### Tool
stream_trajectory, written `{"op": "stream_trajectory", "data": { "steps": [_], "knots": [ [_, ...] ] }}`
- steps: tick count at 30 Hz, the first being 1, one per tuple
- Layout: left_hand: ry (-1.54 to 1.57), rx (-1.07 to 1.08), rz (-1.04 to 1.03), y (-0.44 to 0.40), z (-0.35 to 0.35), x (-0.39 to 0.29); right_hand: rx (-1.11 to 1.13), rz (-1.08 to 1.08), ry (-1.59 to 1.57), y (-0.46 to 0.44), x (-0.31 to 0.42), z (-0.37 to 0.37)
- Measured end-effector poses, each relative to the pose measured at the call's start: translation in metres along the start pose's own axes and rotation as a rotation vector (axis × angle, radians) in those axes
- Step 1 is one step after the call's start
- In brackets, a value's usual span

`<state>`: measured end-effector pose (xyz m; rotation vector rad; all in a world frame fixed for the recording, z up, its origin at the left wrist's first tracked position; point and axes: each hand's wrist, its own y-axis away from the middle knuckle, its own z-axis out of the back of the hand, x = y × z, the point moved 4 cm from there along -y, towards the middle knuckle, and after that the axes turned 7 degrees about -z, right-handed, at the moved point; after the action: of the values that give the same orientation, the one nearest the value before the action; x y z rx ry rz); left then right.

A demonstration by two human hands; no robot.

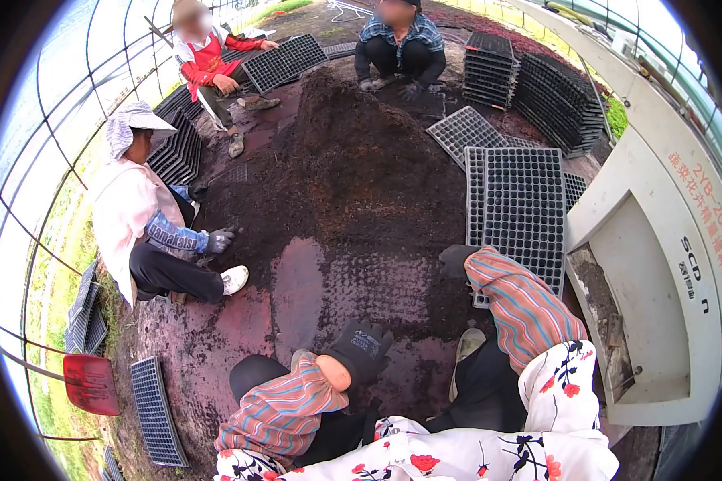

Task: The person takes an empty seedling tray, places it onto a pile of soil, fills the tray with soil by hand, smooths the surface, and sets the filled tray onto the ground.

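Observation:
My left hand (361, 350), in a dark glove, hangs low over the reddish floor sheet (297, 280), its fingers spread and nothing in them. At the left edge of the black cell trays (521, 208) is my right hand (456, 261), also gloved; its fingers are partly hidden and I cannot make out a grip. The trays lie overlapped, with no soil visible in their cells. A large heap of dark soil (353, 160) rises ahead of both hands, with thin soil spread at its near side.
Three people crouch or sit around the heap: one at left (144, 208), two at the back. Stacked trays (489, 68) stand at back right. A white machine frame (658, 321) is at right. A red shovel (91, 385) and a loose tray (159, 410) lie at left.

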<state>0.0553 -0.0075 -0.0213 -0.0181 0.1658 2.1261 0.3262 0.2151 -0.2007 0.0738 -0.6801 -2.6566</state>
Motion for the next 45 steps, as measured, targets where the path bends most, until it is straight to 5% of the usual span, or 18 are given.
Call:
{"op": "stream_trajectory", "data": {
  "steps": [12, 14, 17, 20, 30, 33, 35, 41, 45],
  "knots": [
    [0.012, -0.007, 0.007, 0.000, -0.001, 0.000, -0.028, 0.041, -0.058, -0.004, -0.007, -0.006],
    [0.017, 0.007, 0.003, -0.001, 0.000, -0.001, -0.385, 0.523, 0.332, 0.006, 0.017, 0.007],
    [0.011, 0.020, 0.007, -0.001, 0.000, -0.002, -0.119, 0.140, 0.041, -0.010, -0.006, -0.016],
    [0.017, 0.029, 0.010, -0.001, 0.001, -0.002, -0.071, 0.034, -0.002, -0.021, -0.024, -0.033],
    [-0.008, 0.036, -0.001, -0.002, 0.000, -0.003, 0.045, -0.068, -0.024, 0.018, 0.015, 0.021],
    [0.002, 0.045, 0.003, -0.003, -0.001, -0.003, 0.228, 0.020, 0.118, 0.008, 0.007, 0.003],
    [0.004, 0.055, 0.002, -0.003, -0.001, -0.003, -0.099, 0.058, -0.083, -0.043, -0.051, -0.060],
    [0.014, 0.036, -0.002, -0.003, -0.002, -0.003, -0.116, 0.070, -0.077, -0.038, -0.051, -0.057],
    [0.008, 0.049, -0.004, -0.004, -0.001, -0.004, 0.123, -0.076, -0.017, 0.018, 0.002, 0.010]
  ]
}}
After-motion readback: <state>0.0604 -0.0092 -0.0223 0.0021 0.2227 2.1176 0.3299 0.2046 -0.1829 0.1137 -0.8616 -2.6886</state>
